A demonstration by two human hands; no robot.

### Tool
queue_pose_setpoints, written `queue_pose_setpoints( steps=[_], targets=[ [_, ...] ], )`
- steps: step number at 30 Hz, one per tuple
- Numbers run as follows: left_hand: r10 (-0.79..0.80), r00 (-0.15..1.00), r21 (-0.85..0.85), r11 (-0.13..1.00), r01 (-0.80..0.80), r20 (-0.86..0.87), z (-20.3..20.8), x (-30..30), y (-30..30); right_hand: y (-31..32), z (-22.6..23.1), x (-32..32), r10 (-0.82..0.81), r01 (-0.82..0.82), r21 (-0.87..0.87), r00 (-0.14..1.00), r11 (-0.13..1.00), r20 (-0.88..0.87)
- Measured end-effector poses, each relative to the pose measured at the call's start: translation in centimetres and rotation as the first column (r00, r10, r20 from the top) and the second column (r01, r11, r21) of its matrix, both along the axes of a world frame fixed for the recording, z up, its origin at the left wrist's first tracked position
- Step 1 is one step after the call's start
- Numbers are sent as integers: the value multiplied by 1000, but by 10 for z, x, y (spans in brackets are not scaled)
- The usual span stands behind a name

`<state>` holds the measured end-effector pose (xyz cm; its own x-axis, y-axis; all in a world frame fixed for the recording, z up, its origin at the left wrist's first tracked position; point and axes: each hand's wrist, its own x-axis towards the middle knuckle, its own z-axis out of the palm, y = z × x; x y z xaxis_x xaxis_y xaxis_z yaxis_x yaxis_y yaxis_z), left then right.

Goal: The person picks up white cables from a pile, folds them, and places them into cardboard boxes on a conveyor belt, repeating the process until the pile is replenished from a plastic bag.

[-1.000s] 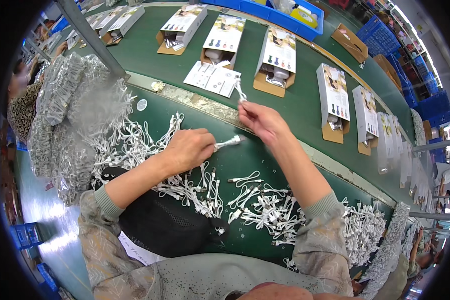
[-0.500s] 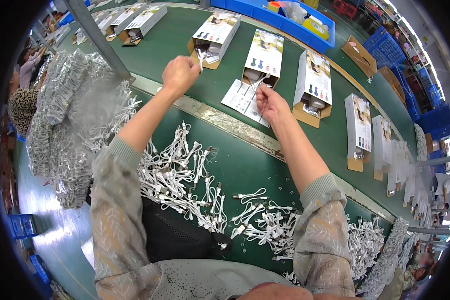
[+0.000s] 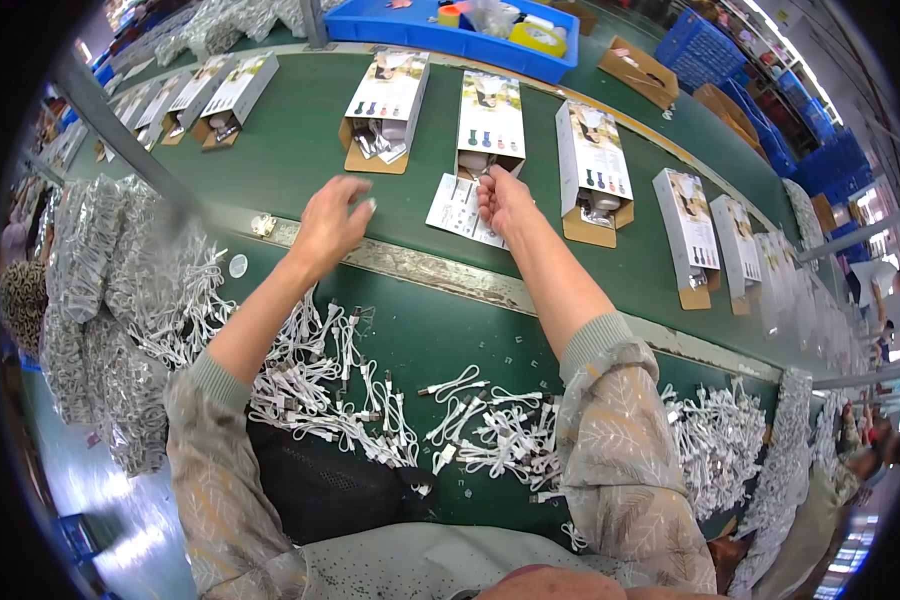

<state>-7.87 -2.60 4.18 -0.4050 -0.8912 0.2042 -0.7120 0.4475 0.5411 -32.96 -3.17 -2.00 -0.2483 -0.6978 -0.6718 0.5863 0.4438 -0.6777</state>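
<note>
My left hand (image 3: 332, 224) hovers with fingers apart and nothing in it, above the green belt (image 3: 290, 150) just below an open retail box (image 3: 383, 103). My right hand (image 3: 503, 198) is pinched at the open lower end of the middle box (image 3: 490, 118), apparently around a small white cable, though the fingers mostly hide it. A white leaflet (image 3: 454, 208) lies beside that hand. Bundled white cables (image 3: 342, 392) are heaped on the near bench between my forearms.
More open boxes (image 3: 592, 168) line the belt to the right and far left. A metal strip (image 3: 440, 272) divides belt from bench. Silver foil bags (image 3: 98, 290) pile up at left, more cables (image 3: 715, 440) at right, and a blue tray (image 3: 450, 28) sits at the back.
My left hand has pulled back from the left box, now empty with fingers spread. My right hand moved from over the leaflet to the middle box's open end.
</note>
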Motion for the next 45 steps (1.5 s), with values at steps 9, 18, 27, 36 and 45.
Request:
queue_pose_setpoints(
  steps=[9, 18, 27, 36, 45],
  targets=[
    [-492, 858, 209, 863, 459, 147, 43, -3, 167, 171, -5, -28, -81, -337, -217, 374, 916, -924],
    [-524, 835, 113, 851, 512, 169, -3, -33, 191, 180, -22, -21, -290, -458, -254, -9, 852, -957],
    [-687, 694, 76, 720, 690, 216, 1, -89, 241, 182, -24, -27, -298, -449, -234, -76, 862, -952],
    [-284, 955, 368, 900, 235, 84, 15, -42, 176, 185, -21, -22, -281, -427, -216, -96, 878, -955],
    [-42, 974, 361, 924, 123, -224, -19, -42, 164, 197, -18, -34, -263, -432, -279, 96, 858, -960]
  ],
)
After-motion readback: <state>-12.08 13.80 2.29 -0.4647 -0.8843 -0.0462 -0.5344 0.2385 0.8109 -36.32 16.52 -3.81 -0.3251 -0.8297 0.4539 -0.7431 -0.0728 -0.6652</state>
